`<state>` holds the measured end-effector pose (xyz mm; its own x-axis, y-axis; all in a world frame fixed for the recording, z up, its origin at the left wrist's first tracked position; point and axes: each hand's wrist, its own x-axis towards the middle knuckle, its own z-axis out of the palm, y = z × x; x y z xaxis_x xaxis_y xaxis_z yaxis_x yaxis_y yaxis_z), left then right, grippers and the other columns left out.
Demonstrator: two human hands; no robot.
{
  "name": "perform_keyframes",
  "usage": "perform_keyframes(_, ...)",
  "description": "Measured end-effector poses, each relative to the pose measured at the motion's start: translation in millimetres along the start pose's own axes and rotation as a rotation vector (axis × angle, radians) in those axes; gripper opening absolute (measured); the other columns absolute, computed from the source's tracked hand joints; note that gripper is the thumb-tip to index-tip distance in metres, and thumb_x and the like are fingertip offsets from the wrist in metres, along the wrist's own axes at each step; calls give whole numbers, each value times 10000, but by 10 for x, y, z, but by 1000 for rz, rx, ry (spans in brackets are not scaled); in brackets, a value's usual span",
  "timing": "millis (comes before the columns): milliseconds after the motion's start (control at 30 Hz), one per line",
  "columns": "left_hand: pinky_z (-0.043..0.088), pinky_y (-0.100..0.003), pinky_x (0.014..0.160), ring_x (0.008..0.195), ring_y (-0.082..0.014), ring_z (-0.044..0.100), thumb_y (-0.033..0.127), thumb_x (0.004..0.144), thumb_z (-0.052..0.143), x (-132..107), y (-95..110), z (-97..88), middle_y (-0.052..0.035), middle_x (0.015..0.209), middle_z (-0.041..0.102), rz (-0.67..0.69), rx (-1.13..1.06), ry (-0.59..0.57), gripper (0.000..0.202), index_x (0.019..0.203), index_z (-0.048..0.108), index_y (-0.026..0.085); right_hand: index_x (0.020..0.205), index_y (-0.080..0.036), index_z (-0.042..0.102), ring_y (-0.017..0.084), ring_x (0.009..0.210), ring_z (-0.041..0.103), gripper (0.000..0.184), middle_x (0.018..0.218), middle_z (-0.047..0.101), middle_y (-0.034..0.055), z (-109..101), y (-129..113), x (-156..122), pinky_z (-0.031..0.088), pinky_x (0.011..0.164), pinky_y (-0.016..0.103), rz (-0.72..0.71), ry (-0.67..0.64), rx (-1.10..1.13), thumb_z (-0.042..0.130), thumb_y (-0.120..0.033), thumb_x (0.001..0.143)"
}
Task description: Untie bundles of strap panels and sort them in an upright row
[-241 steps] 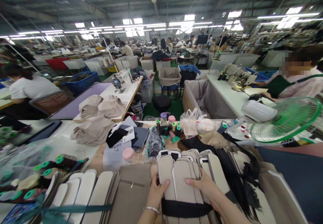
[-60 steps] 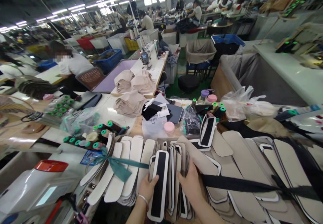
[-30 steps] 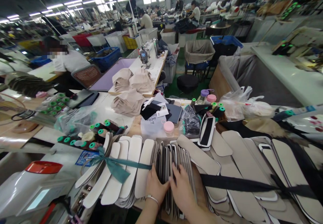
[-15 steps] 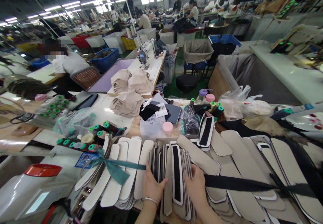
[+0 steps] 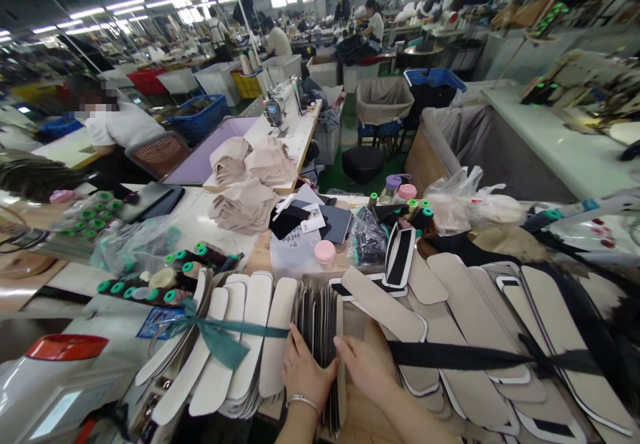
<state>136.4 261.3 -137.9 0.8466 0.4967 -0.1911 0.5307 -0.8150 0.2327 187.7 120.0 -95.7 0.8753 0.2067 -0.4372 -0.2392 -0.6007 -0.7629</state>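
Observation:
My left hand (image 5: pixel 306 372), with a bracelet at the wrist, is closed around the left side and near edge of a stack of beige-and-dark strips (image 5: pixel 316 314) standing on edge. Its thumb lies across their edges. My right hand (image 5: pixel 367 367) presses its closed fingers against the stack's right face, at the outermost beige strip (image 5: pixel 341 364). Left of the stack lean white rounded strips (image 5: pixel 256 337), crossed by a green cloth tie (image 5: pixel 225 344). To the right, overlapping beige strips (image 5: pixel 467 337) lie under a black band (image 5: pixel 455 356).
Behind the stack stand a pink-lidded jar (image 5: pixel 325 253), thread spools (image 5: pixel 187 264) and folded beige cloth (image 5: pixel 243 205). A red-and-white machine (image 5: pixel 60 357) is at near left. Farther back are a sewing machine (image 5: pixel 277 112), a black stool (image 5: pixel 363 163) and a seated person (image 5: pixel 120 124).
The black-centred, white-edged strip and others between my hands no longer show there. My right hand has shifted left, closer to my left hand, and the standing stack looks narrower. The view has shifted slightly.

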Motion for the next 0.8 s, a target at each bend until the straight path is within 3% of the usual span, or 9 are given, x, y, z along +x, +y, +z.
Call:
perform_keyframes(67, 416, -524, 975, 1288, -401, 429, 503, 651, 717, 0, 24, 9, -245, 1475, 337, -14, 10, -6, 1240, 1519, -79, 114, 1132, -205, 674, 237, 1201, 554, 356, 1194, 674, 89, -253, 61, 197, 359, 1070, 341, -61, 44, -170, 426, -352, 921)
perform_keyframes(133, 404, -525, 981, 1287, -398, 427, 494, 645, 721, -6, 33, 8, -243, 1474, 341, -16, 9, -5, 1245, 1520, -80, 115, 1284, -175, 570, 258, 1338, 423, 421, 1382, 546, 126, -495, 119, 424, 243, 1146, 387, -104, 116, -343, 456, -257, 887)
perform_keyframes(200, 399, -522, 984, 1286, -398, 426, 497, 651, 716, -16, 27, 2, -241, 1472, 343, -13, 8, -2, 1235, 1521, -72, 114, 1440, -125, 382, 302, 1450, 226, 738, 1536, 344, 167, -685, 178, 642, 103, 1191, 437, -141, 143, -499, 636, -249, 759)
perform_keyframes(267, 404, -515, 976, 1285, -402, 425, 501, 652, 711, -26, 12, -1, -242, 1470, 344, -8, 11, 0, 1230, 1522, -68, 112, 1490, -119, 278, 328, 1481, 106, 1051, 1573, 258, 177, -801, 232, 818, 5, 1196, 466, -180, 118, -626, 786, -250, 580)
perform_keyframes(367, 403, -509, 978, 1293, -405, 413, 499, 647, 705, -32, -11, 5, -240, 1461, 351, 1, 19, 6, 1232, 1521, -67, 103, 1485, -93, 279, 367, 1464, 135, 1134, 1521, 340, 224, -816, 265, 951, -43, 1175, 526, -191, 96, -755, 829, -253, 506)
perform_keyframes(467, 392, -505, 990, 1287, -399, 420, 498, 652, 695, -32, -27, 17, -240, 1457, 355, 4, 18, 14, 1222, 1521, -66, 99, 1465, -74, 297, 371, 1378, 301, 939, 1413, 455, 243, -661, 233, 916, 69, 1151, 572, -141, 131, -817, 748, -273, 666)
perform_keyframes(633, 393, -503, 984, 1282, -393, 423, 491, 655, 690, -33, -46, 27, -239, 1468, 343, 11, 21, 25, 1216, 1521, -69, 102, 1273, -156, 508, 279, 1163, 520, 557, 1242, 562, 119, -368, 221, 766, 392, 1016, 519, 23, 117, -803, 661, -441, 820)
perform_keyframes(700, 396, -501, 977, 1284, -391, 418, 485, 654, 688, -34, -51, 27, -238, 1469, 343, 15, 24, 32, 1216, 1520, -71, 98, 1157, -160, 576, 220, 1034, 590, 416, 1140, 610, 84, -377, 263, 778, 490, 913, 449, 82, 66, -744, 621, -453, 864)
perform_keyframes(800, 394, -501, 979, 1278, -386, 419, 487, 654, 686, -37, -51, 30, -238, 1463, 350, 20, 28, 38, 1217, 1518, -72, 88, 1022, -153, 623, 155, 865, 629, 296, 989, 654, 43, -535, 319, 866, 544, 796, 363, 102, -8, -610, 599, -420, 897)
